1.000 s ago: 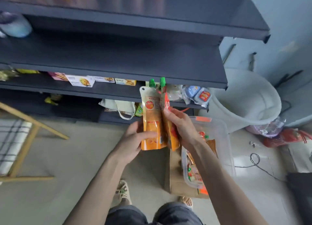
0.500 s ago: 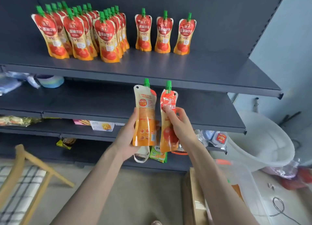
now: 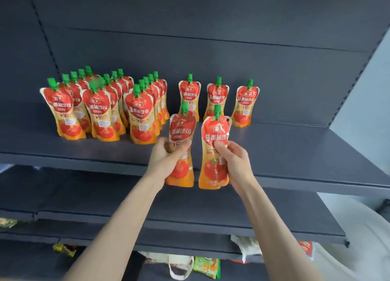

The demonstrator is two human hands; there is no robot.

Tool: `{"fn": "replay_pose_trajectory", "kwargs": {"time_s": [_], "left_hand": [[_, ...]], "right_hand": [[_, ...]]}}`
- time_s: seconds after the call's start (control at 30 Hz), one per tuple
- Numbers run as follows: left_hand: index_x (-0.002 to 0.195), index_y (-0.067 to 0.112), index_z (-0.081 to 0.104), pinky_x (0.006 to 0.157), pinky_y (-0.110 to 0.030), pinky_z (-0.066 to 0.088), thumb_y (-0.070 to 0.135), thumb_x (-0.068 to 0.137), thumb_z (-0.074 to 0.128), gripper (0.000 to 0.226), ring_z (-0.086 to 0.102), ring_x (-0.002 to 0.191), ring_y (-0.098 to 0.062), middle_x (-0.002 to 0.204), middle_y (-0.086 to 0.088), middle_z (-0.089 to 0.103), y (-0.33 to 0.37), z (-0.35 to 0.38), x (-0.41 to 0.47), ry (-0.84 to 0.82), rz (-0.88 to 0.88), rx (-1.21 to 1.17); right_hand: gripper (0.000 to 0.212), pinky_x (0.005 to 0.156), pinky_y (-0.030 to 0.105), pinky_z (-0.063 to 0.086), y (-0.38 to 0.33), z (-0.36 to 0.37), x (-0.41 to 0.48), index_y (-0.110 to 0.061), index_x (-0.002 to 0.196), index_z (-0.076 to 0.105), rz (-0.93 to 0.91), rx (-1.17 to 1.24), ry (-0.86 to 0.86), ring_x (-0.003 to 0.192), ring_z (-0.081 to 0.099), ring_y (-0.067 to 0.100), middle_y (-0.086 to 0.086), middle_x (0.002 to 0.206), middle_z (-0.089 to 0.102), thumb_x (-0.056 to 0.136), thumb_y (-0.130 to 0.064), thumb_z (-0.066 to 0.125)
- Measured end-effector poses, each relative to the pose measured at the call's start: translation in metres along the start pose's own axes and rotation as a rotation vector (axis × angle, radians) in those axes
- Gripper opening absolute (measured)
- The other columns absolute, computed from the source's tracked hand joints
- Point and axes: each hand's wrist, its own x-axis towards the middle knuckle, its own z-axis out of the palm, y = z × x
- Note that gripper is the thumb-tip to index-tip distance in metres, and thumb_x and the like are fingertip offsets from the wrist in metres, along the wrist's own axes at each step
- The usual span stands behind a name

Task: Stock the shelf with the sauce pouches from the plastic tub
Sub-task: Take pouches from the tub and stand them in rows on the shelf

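Change: I now hold both pouches up at the front edge of the shelf (image 3: pixel 295 154); half a second ago they were below it
Meaning: ready to stand before the three single pouches (image 3: pixel 218 97)
My left hand (image 3: pixel 166 160): wraps the left pouch (image 3: pixel 182 124) at its waist
My right hand (image 3: pixel 234 160): pinches the right pouch (image 3: pixel 214 171) mid-body, upright, not yet set down

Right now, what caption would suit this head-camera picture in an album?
Left hand grips one sauce pouch, right hand another, before a dark shelf lined with matching pouches.
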Motion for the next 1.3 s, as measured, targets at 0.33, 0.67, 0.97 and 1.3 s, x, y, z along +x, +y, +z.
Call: {"fn": "replay_pose_trajectory", "kwargs": {"time_s": [0.33,0.67,0.97,1.3], "left_hand": [[0.112,0.023,0.055,0.083,-0.033,0.052,0.030,0.074,0.077,0.045,0.064,0.100,-0.015,0.109,0.003,0.066,-0.014,0.021,0.127,-0.009,0.041,-0.106],[0.104,0.023,0.050,0.091,-0.038,0.051,0.021,0.077,0.076,0.037,0.060,0.105,-0.015,0.109,0.003,0.063,-0.027,0.039,0.222,0.042,0.202,0.060],[0.120,0.017,0.048,0.091,-0.038,0.050,0.023,0.076,0.077,0.052,0.056,0.108,-0.018,0.119,-0.003,0.057,-0.061,0.031,0.227,-0.011,0.165,0.195],[0.112,0.015,0.048,0.080,-0.024,0.045,0.023,0.079,0.074,0.043,0.054,0.101,-0.012,0.115,-0.002,0.059,-0.057,0.037,0.228,0.092,0.231,0.270]], "right_hand": [[0.014,0.065,0.025,0.057,0.001,-0.003,0.119,-0.016,0.095,0.062,-0.107,-0.037,0.121,0.082,0.072,0.014,-0.005,0.087,0.074,0.086,-0.023,0.069],[0.014,0.072,0.032,0.054,0.017,0.002,0.204,-0.017,0.083,0.052,-0.208,-0.123,0.261,0.079,0.064,0.013,0.001,0.083,0.063,0.088,-0.015,0.066],[0.043,0.089,0.031,0.050,0.052,-0.005,0.205,-0.016,0.116,0.049,-0.178,-0.361,0.153,0.106,0.061,0.020,0.006,0.116,0.063,0.081,-0.006,0.072],[0.052,0.100,0.045,0.044,0.056,-0.001,0.219,-0.014,0.130,0.044,-0.145,-0.786,0.331,0.120,0.049,0.026,0.006,0.129,0.056,0.087,-0.034,0.066]]}}
